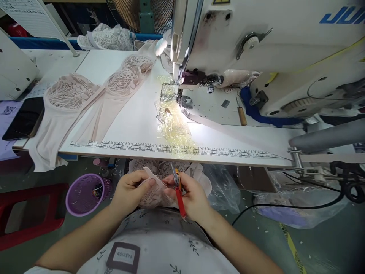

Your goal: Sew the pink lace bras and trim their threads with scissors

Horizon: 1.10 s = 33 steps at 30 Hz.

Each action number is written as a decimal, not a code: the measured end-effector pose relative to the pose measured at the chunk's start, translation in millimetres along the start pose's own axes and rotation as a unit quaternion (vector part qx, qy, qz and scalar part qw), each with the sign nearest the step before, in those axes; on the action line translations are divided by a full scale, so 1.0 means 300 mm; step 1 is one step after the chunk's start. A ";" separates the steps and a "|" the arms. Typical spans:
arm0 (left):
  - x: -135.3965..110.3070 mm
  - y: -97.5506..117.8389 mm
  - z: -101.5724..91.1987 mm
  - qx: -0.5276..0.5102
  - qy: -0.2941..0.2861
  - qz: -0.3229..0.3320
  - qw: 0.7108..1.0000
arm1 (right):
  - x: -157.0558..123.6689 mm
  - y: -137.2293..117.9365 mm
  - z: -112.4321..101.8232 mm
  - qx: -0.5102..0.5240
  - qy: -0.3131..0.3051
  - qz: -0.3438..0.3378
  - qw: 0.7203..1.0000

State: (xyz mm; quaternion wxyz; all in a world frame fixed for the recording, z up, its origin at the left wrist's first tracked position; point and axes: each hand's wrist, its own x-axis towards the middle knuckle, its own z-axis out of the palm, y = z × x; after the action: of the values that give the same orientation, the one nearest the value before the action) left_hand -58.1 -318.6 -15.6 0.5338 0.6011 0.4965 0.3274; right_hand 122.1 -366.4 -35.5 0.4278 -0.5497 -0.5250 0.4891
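Observation:
A pale pink lace garment is held low in front of my body, just under the table's front edge. My left hand is closed on it, thumb on top, pinching its edge strip. My right hand is closed around a pair of red-handled thread snips, with the metal blades pointing up and away from me. The fingertips of that hand also touch the garment's edge. Part of the lace is hidden behind my fingers.
Beyond the table edge stands a white sewing machine with its lamp lit. Lace bra pieces lie on the left of the table, beside a black phone. A ruler strip runs along the front. Below are a purple basket and a red stool.

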 end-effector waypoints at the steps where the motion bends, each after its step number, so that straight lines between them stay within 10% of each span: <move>1: 0.002 -0.001 -0.006 -0.012 0.002 -0.005 1.000 | -0.004 0.008 -0.012 -0.014 -0.002 0.001 1.000; 18: 0.017 -0.035 -0.019 -0.151 0.164 -0.091 0.971 | -0.040 0.120 -0.050 -0.066 -0.017 -0.072 0.995; 33: 0.037 -0.079 -0.086 -0.043 0.126 -0.063 0.989 | -0.024 0.098 -0.067 -0.070 -0.037 -0.088 0.993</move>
State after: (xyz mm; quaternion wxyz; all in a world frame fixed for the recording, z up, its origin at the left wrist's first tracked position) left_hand -84.8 -301.5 -34.5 0.5118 0.4990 0.5823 0.3873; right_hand 146.8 -375.2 -60.7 0.4104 -0.5111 -0.6197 0.4316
